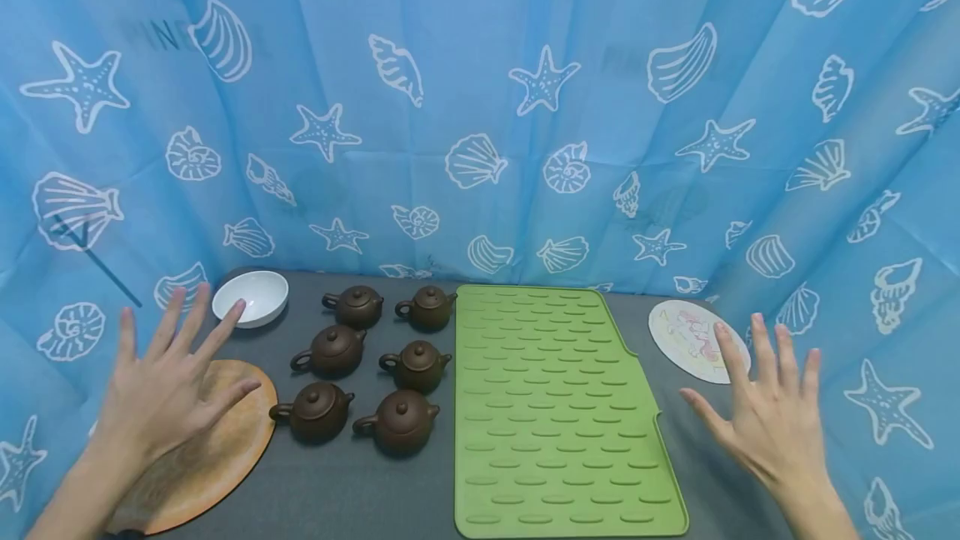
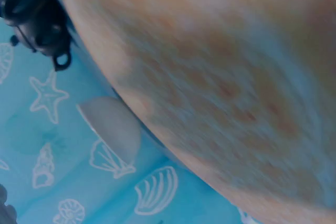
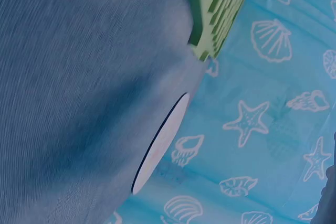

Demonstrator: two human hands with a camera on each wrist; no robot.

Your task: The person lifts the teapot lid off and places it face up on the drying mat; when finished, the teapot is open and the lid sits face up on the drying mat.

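- Left hand [image 1: 161,394] is hanging over the round board [image 1: 225,457], fingers spreading wide, holding nothing; its index tip is crossing the bowl [image 1: 264,292] in the head view, with contact looking unlikely.
- Right hand [image 1: 780,427] is matching that pose out right of the mat [image 1: 555,407], fingers and thumb splaying wide, nothing in the grip; its index tip is overlapping the disc [image 1: 686,340], whether touching or apart I cannot tell.
- Board is lying at near left, under the left hand. Holding that hand level and high would be the sound practice; dropping the wrist could mean brushing the board.
- Bowl is sitting behind the board, mouth up. Gripping across both sides would probably be steadier than pinching one edge.
- Disc is lying at far right, looking thin in the right wrist view. Raising one edge first would likely be easier than clawing at the middle.
- Six pots [image 1: 415,365] are standing between board and mat in two columns of three, handles pointing left, spouts right. Lids are perhaps sitting loose, so steadying a knob while holding a handle would be wise. Gaps are looking tight; approaching from above should be safer than sweeping sideways.
- Mat is covering the middle of the grey table [image 1: 315,494].
- Blue curtain [image 1: 480,65] is hanging behind everything.
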